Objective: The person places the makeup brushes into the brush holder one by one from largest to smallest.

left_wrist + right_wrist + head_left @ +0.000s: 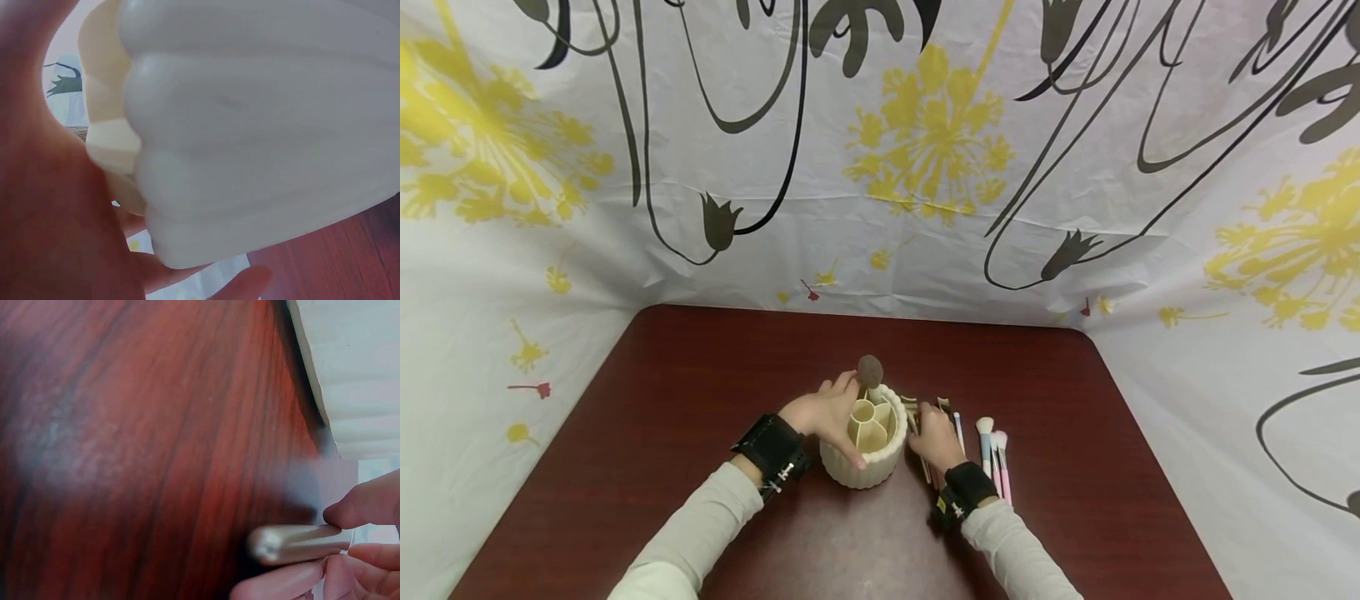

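Observation:
A cream, scalloped brush holder (859, 473) with several inner compartments stands on the table, and one makeup brush (870, 372) rises bristles up from its far side. My left hand (826, 417) grips the holder's rim, thumb on the near side and fingers at the far side. Its ribbed outer wall (262, 125) fills most of the left wrist view. Just right of the holder, my right hand (937, 437) pinches a champagne-coloured brush handle (300, 544) low over the table. A pinkish handle (281, 582) lies right beside it. The bristle end is hidden in the right wrist view.
More makeup brushes lie to the right of my right hand: a blue-handled one (986, 442) and pink-handled ones (1003, 467). The dark red wooden table (737, 350) ends at a patterned white cloth (895, 275) behind and at both sides.

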`<control>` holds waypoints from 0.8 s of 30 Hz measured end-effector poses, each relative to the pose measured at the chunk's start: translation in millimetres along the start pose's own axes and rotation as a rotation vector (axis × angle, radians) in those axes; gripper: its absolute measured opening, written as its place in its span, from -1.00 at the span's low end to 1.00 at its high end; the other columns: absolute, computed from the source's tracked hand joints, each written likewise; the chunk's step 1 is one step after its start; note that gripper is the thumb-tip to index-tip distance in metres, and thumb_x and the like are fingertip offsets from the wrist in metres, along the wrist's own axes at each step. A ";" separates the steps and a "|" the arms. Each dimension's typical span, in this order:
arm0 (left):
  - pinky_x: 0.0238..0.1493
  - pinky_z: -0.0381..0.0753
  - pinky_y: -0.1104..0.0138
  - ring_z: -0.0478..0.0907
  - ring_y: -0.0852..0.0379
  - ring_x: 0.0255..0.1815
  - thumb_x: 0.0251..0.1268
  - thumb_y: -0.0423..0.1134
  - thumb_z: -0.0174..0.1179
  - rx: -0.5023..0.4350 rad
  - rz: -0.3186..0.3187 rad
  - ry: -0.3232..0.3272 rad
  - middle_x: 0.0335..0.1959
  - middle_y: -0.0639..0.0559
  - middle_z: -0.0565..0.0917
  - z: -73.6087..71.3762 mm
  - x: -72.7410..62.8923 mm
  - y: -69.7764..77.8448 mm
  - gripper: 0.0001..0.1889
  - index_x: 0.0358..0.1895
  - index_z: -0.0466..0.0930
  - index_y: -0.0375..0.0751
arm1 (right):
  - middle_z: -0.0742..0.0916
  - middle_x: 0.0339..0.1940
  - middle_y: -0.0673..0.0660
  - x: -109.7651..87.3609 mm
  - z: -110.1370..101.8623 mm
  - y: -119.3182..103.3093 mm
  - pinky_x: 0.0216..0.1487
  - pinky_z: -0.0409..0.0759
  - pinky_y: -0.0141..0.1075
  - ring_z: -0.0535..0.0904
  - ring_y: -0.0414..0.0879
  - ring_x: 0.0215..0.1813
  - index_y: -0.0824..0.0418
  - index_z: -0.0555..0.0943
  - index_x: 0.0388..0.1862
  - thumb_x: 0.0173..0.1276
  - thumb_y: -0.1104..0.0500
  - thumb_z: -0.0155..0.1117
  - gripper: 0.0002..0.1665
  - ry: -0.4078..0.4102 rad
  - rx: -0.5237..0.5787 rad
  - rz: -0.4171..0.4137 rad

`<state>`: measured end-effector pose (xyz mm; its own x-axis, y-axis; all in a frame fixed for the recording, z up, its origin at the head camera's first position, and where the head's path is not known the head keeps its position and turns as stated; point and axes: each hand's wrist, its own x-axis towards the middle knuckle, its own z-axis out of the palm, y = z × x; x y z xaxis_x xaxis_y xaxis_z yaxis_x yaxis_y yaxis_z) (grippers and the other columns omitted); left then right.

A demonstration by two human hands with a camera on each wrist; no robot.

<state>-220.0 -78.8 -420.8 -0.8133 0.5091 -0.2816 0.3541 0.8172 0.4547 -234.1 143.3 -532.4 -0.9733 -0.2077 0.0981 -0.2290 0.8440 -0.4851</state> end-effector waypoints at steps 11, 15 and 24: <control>0.00 0.37 0.03 0.17 -0.27 0.12 -0.63 0.24 0.50 -0.021 0.002 -0.005 0.28 -0.25 0.06 0.3 2.8 2.0 0.33 0.37 -0.02 -0.23 | 0.47 -0.62 0.06 2.3 -3.3 -2.1 -0.60 0.31 -0.34 0.36 -0.13 -0.59 0.32 0.46 -0.46 -0.14 0.31 0.25 -0.79 0.013 -0.005 0.012; 0.00 0.37 0.02 0.16 -0.28 0.11 -0.65 0.22 0.51 -0.027 -0.004 0.008 0.27 -0.26 0.07 1.6 3.3 1.5 0.33 0.36 -0.01 -0.24 | 0.50 -0.62 0.07 1.1 -5.0 -3.0 -0.60 0.33 -0.36 0.38 -0.15 -0.60 0.35 0.50 -0.43 -0.13 0.31 0.24 -0.79 0.034 0.023 0.011; -0.06 0.39 0.03 0.19 -0.27 0.05 -0.67 0.20 0.52 -0.013 -0.015 0.025 0.23 -0.26 0.11 5.2 4.9 1.3 0.31 0.35 0.02 -0.25 | 0.62 -0.50 0.15 -3.3 -14.1 -3.3 -0.47 0.47 -0.26 0.49 -0.09 -0.51 0.37 0.56 -0.27 -0.18 0.25 0.32 -0.60 0.076 0.057 0.042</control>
<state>-221.1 -73.9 -426.0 -0.8296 0.4901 -0.2676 0.3360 0.8208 0.4619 -230.4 148.1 -518.9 -0.9810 -0.1330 0.1411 -0.1888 0.8209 -0.5390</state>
